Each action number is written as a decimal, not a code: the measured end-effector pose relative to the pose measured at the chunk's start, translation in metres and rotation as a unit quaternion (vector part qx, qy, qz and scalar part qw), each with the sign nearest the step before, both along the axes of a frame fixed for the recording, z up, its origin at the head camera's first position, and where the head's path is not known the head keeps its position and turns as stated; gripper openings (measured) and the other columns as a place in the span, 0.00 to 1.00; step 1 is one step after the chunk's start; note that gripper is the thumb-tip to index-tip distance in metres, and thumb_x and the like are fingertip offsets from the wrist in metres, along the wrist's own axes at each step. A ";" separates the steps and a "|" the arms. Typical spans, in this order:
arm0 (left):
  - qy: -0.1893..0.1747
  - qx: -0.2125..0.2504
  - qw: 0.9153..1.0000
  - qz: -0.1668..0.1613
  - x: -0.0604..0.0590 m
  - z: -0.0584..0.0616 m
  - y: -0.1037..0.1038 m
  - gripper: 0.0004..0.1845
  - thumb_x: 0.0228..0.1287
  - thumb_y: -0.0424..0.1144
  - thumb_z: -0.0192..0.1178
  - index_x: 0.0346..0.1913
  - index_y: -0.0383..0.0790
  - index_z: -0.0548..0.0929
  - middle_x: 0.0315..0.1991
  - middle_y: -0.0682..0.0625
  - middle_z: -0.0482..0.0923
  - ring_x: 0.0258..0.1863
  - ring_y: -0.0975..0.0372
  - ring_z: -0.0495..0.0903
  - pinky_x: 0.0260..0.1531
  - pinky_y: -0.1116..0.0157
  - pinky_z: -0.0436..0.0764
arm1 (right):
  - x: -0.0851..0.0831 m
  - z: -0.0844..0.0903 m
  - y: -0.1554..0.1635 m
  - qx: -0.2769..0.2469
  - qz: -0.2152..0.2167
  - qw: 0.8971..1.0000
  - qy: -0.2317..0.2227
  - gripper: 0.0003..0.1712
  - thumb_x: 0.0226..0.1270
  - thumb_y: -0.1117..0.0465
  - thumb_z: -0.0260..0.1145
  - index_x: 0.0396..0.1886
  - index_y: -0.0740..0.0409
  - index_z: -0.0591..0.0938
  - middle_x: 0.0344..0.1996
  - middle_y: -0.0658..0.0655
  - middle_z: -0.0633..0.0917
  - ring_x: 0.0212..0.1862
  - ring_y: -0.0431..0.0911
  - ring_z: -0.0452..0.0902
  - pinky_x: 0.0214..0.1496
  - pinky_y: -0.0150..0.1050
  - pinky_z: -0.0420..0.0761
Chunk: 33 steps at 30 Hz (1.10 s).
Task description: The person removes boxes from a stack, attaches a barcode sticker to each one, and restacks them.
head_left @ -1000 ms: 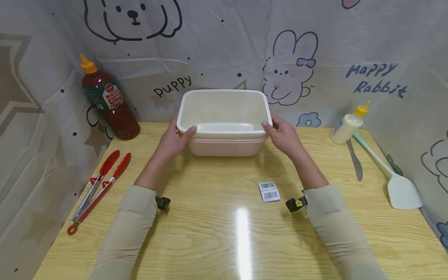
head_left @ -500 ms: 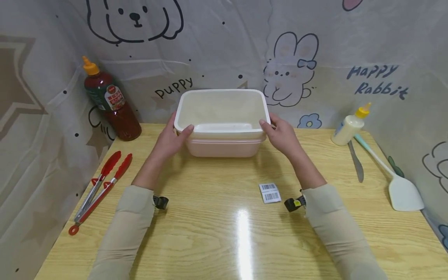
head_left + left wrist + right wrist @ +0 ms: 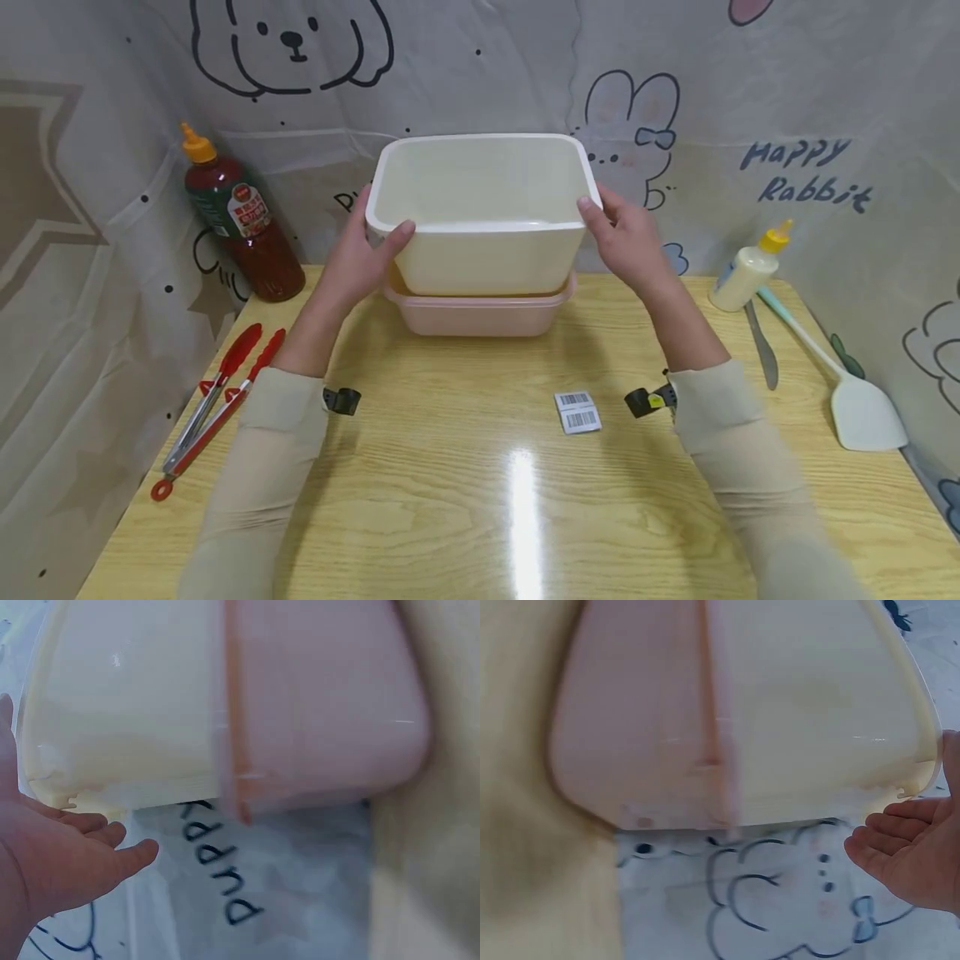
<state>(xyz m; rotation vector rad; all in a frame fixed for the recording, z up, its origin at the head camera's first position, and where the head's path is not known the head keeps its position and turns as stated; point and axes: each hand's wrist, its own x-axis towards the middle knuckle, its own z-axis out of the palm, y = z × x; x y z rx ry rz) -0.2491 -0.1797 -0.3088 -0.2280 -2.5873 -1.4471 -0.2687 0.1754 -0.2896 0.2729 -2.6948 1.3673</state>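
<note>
Cream plastic tub (image 3: 483,212) held up above a pink tub (image 3: 480,310), lower part seemingly still just inside the pink rim, open mouth facing up, long axis running left to right across the scene. Left hand (image 3: 358,262) clasped on the tub's left end, thumb hooked over the near rim, fingers round the outer wall. Right hand (image 3: 628,237) clasped likewise on the right end, thumb on the near corner of the rim. Both wrist views blurred, showing the cream wall above the pink one and fingers (image 3: 112,859) stretched along the side, fingertips (image 3: 877,844) just beside the lip. Pink tub resting on the far middle of a wooden table (image 3: 480,500), same left-to-right lie. Far left corner: dark red sauce bottle (image 3: 240,221) with an orange cap, upright. Near it on the left edge: red tongs (image 3: 213,408), lying pointed away and slightly right. Small barcode label (image 3: 577,412) flat on the table, near the right forearm. Far right: pale squeeze bottle (image 3: 746,267) with a yellow tip, leaning, with a knife (image 3: 761,346) and a white spatula (image 3: 855,392) beside it, handles pointing far. Cartoon-printed cloth (image 3: 810,100) behind and at both sides.
</note>
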 end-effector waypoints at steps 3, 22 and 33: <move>0.024 0.009 1.000 -0.008 -0.002 0.015 0.008 0.50 0.63 0.71 0.58 0.81 0.61 0.49 0.79 0.48 0.59 0.80 0.54 0.53 0.79 0.43 0.51 | 0.002 0.016 0.007 -0.017 -0.004 1.000 0.023 0.37 0.78 0.34 0.48 0.79 0.44 0.63 0.74 0.55 0.72 0.75 0.50 0.68 0.75 0.55 0.69; 0.019 0.038 0.997 -0.069 -0.010 0.045 0.093 0.47 0.65 0.61 0.62 0.81 0.64 0.48 0.76 0.52 0.64 0.75 0.59 0.63 0.76 0.47 0.61 | 0.007 0.057 0.088 -0.057 -0.158 0.985 0.049 0.34 0.78 0.33 0.45 0.60 0.50 0.83 0.54 0.50 0.82 0.53 0.39 0.75 0.69 0.46 0.72; 0.008 0.072 0.989 -0.127 -0.021 0.034 0.149 0.50 0.63 0.61 0.65 0.80 0.64 0.45 0.72 0.47 0.69 0.64 0.57 0.78 0.63 0.56 0.79 | 0.005 0.056 0.137 -0.141 -0.179 0.973 0.043 0.25 0.80 0.38 0.47 0.54 0.44 0.84 0.39 0.36 0.82 0.44 0.34 0.74 0.62 0.36 0.68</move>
